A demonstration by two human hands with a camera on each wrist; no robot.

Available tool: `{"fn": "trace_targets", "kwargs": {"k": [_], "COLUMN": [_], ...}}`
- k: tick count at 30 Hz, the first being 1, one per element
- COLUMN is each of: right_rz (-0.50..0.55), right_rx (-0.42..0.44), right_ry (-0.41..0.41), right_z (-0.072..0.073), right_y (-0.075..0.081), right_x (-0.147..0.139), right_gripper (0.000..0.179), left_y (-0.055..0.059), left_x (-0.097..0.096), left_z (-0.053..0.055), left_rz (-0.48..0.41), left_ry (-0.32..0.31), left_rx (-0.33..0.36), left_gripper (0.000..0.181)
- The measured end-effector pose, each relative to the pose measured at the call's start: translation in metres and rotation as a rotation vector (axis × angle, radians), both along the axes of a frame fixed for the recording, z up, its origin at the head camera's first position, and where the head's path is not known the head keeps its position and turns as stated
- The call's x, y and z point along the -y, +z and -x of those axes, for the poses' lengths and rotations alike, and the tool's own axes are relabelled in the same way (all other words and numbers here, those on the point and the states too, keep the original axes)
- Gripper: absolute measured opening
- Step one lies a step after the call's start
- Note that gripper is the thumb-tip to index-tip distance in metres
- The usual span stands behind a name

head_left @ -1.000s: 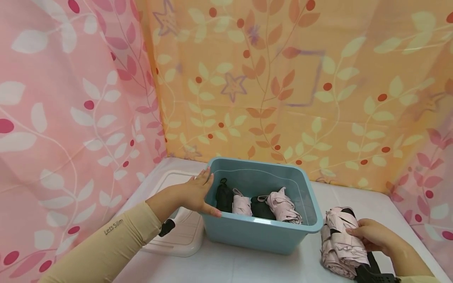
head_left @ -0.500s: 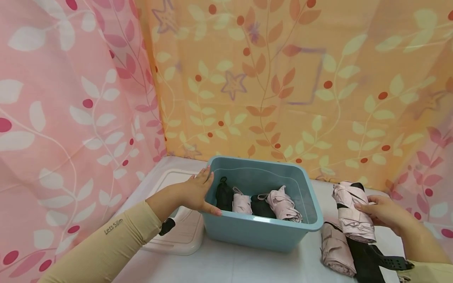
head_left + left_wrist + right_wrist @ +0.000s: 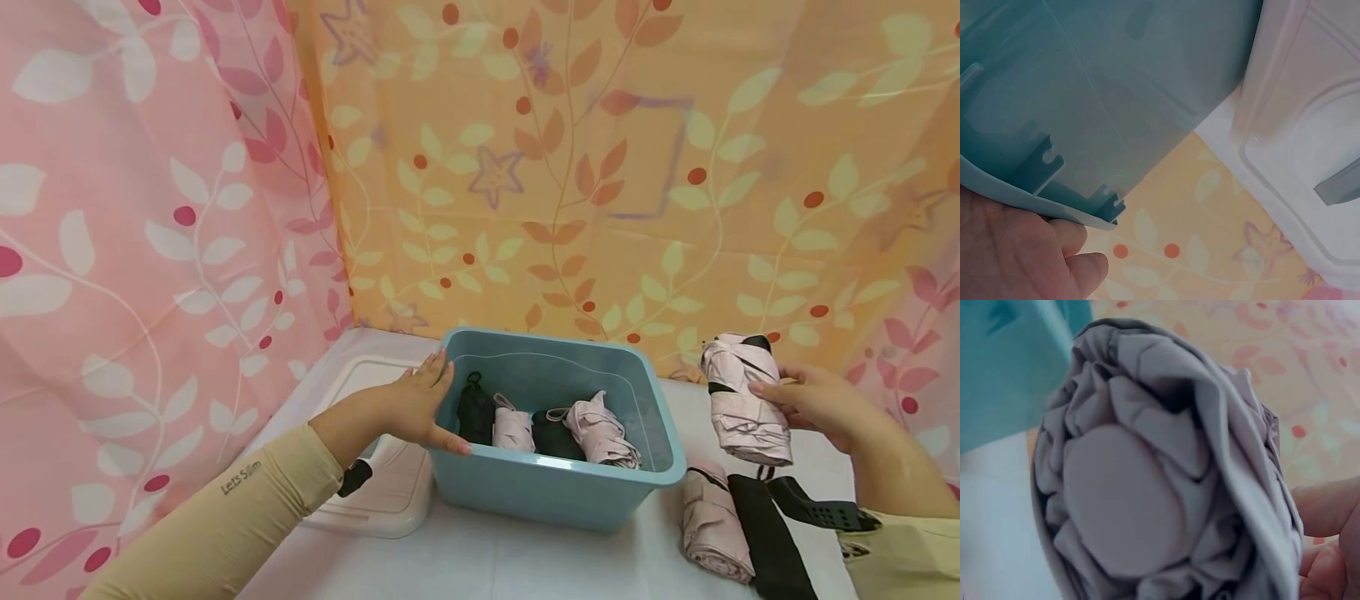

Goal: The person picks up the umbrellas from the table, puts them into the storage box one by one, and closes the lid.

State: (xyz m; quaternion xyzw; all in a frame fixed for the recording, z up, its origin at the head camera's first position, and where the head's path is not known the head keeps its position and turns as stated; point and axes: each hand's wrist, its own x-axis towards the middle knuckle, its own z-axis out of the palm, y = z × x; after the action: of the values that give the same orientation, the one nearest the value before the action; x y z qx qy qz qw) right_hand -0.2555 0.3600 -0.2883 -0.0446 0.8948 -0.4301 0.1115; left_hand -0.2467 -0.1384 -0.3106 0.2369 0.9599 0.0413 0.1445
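My right hand [image 3: 828, 410] holds a pale pink folded umbrella [image 3: 742, 408] with a black strap, raised to the right of the blue bin [image 3: 555, 468]. Thumb and fingers grip its right side. The right wrist view is filled by the bunched, rounded end of this umbrella [image 3: 1122, 500]. My left hand [image 3: 411, 414] rests on the bin's left corner, fingers spread along the rim and thumb over the front edge. Inside the bin lie a black folded umbrella [image 3: 476, 415], a pink one [image 3: 513, 429], another black one [image 3: 555, 439] and a larger pink one [image 3: 600, 433].
Below the raised umbrella, another pink folded umbrella [image 3: 714, 529] and a flat black one [image 3: 772, 533] lie on the white table [image 3: 525, 558]. A white lid [image 3: 375, 508] lies left of the bin, under my left forearm. Patterned curtains [image 3: 495, 267] stand behind and at both sides.
My right hand has lifted the pink umbrella up and away from the other one beside it, uncovering the black one on the table. The left hand has stayed on the bin's corner.
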Motion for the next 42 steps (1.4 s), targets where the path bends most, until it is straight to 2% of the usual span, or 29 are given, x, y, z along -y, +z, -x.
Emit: {"fn": "trace_targets", "kwargs": {"k": [8,14,20,24,31,42], "right_rz": [0.018,0.068,0.151,0.174,0.166,0.115], "right_rx": [-0.058,-0.054,-0.027,0.005,0.047,0.097], "right_ry": [0.049,0.076,0.132,0.137,0.117,0.154], "right_z": [0.011,0.018,0.027,0.034,0.048,0.065], "right_y": [0.026,0.035,0.030,0.024,0.013,0.007], "right_x": [0.037,0.075,0.112,0.134,0.168,0.216], "right_gripper": [0.054,0.053,0.049,0.044,0.038,0.027], "left_y": [0.000,0.000,0.001,0.000,-0.002,-0.002], "left_x": [0.000,0.000,0.000,0.000,0.002,0.002], "left_z": [-0.001,-0.001,0.000,0.000,-0.001,0.001], "left_rz": [0.000,-0.001,0.003,0.000,0.001,-0.007], "left_ry": [0.001,-0.002,0.000,0.001,0.002,0.006], "left_rx": [-0.005,-0.003,-0.002,-0.003,-0.014,-0.005], "left_gripper": [0.125,0.124,0.125,0.125,0.125,0.125]}}
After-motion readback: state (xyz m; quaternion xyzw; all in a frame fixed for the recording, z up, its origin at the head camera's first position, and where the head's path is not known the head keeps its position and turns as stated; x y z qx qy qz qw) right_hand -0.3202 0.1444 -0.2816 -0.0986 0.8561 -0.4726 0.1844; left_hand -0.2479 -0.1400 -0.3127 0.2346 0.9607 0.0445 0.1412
